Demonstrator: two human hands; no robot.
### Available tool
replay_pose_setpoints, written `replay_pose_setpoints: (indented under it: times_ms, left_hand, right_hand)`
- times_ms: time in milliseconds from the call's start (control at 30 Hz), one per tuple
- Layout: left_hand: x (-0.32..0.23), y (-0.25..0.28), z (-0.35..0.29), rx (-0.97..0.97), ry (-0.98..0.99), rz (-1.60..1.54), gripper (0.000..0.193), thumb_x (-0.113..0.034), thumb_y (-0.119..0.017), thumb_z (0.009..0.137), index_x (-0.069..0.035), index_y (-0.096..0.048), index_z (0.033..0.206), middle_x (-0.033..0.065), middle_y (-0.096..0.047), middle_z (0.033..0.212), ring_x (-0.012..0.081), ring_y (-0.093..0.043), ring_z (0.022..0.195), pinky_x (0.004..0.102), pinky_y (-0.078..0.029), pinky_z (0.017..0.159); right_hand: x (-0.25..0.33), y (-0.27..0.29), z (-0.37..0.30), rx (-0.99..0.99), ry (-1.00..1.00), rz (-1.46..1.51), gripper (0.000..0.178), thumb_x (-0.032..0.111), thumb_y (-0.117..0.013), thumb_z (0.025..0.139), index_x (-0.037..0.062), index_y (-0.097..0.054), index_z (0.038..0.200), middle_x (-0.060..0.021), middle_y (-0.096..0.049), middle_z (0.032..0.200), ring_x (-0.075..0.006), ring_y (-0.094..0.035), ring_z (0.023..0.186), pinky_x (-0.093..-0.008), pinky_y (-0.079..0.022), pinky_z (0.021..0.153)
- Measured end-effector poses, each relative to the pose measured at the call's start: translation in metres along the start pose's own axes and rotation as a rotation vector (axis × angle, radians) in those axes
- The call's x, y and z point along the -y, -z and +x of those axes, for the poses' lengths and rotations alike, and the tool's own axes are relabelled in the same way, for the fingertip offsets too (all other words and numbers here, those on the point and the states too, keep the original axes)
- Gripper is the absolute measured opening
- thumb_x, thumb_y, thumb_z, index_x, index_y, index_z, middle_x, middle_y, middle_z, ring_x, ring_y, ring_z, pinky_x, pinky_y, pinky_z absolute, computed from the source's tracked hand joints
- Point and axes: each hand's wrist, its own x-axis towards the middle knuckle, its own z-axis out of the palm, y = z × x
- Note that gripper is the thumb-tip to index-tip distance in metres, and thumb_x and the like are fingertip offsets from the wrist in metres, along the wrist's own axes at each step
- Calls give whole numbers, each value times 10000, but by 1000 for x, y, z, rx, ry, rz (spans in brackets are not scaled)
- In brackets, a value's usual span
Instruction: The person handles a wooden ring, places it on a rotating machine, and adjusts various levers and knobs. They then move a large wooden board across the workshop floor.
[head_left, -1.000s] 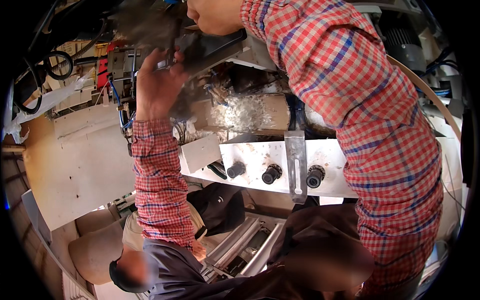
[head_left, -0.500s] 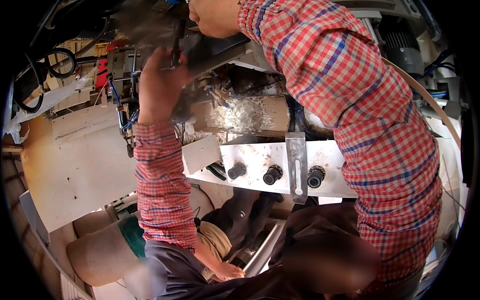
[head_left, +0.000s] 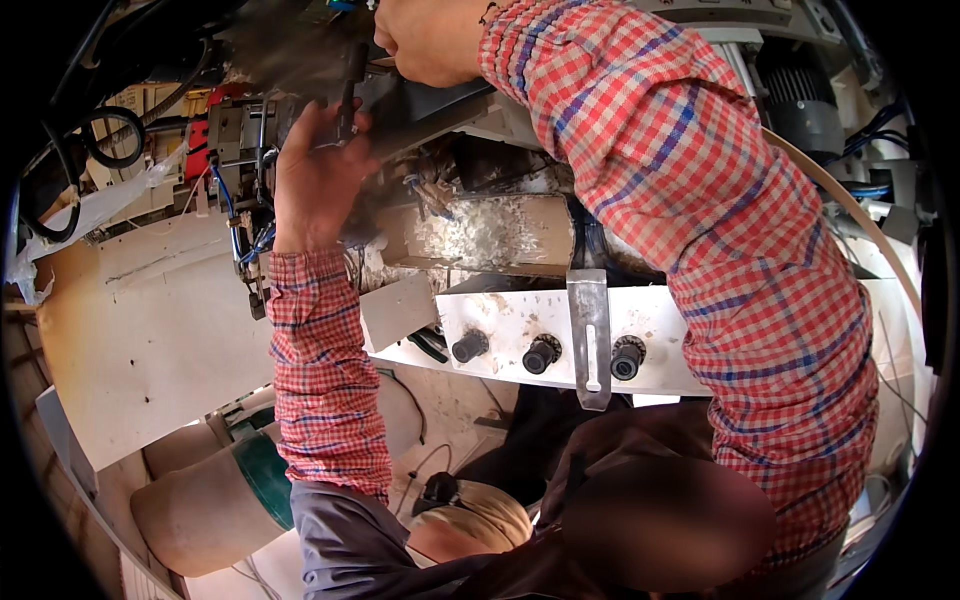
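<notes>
My left hand [head_left: 322, 185] is raised into the machine, its fingers curled around the lower end of a slim black rod [head_left: 353, 75] that stands upright. Whether the rod is a loose tool or part of the machine, I cannot tell. My right hand [head_left: 435, 42] reaches in from the right at the top edge, fingers bent inward. What it grips is cut off by the picture's edge. A small blue-green piece [head_left: 345, 5] shows beside it. Below both hands lies a brown trough [head_left: 545, 235] holding pale shavings or dust [head_left: 470, 230].
A white panel with three black knobs [head_left: 541, 353] crosses the middle, a slotted metal bracket [head_left: 590, 340] over it. A large pale board [head_left: 150, 340] is at left. Black cables [head_left: 115, 135] loop at upper left, and a motor [head_left: 800, 100] stands at upper right. Another person [head_left: 480, 515] is below.
My left hand's fingers have loosened slightly around the black rod; my right hand stays almost in place. The other person's hand below has moved out of sight as that person shifted.
</notes>
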Motion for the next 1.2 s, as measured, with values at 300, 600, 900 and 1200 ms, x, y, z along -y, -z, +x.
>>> replay_pose_setpoints:
  times_ms: [300, 600, 900, 1200]
  left_hand:
    - [4, -3, -5, -180, -289, 584, 401, -326, -493, 1064, 31, -596, 1215, 162, -702, 1001, 185, -695, 717, 384, -603, 683]
    - [-2, 3, -2, -127, -143, 382, 385, -331, -503, 1060, 12, -602, 1206, 151, -700, 1023, 182, -689, 740, 364, -583, 702]
    - [-3, 13, 5, 101, 93, -121, 422, -322, -491, 1065, 58, -571, 1232, 147, -650, 1066, 174, -621, 775, 344, -582, 708]
    - [1, -1, -2, -115, -207, 479, 414, -309, -481, 1067, 60, -565, 1234, 163, -676, 1002, 193, -663, 729, 358, -607, 673]
  right_hand:
    - [1, -7, -5, -52, 55, -36, 330, 139, -607, 902, 13, -707, 1190, -191, -676, 1258, -320, -610, 1238, -402, -484, 1042]
    - [0, -30, 3, -187, 158, -57, 311, 146, -608, 886, 23, -720, 1148, -184, -679, 1237, -345, -591, 1238, -426, -464, 1052]
    - [3, -17, -6, -69, 151, -41, 301, 130, -619, 871, 19, -712, 1135, -216, -666, 1231, -364, -584, 1230, -439, -467, 1037]
    - [-2, -25, 3, -108, 147, 10, 313, 116, -590, 885, 17, -694, 1163, -214, -656, 1241, -356, -564, 1251, -431, -436, 1067]
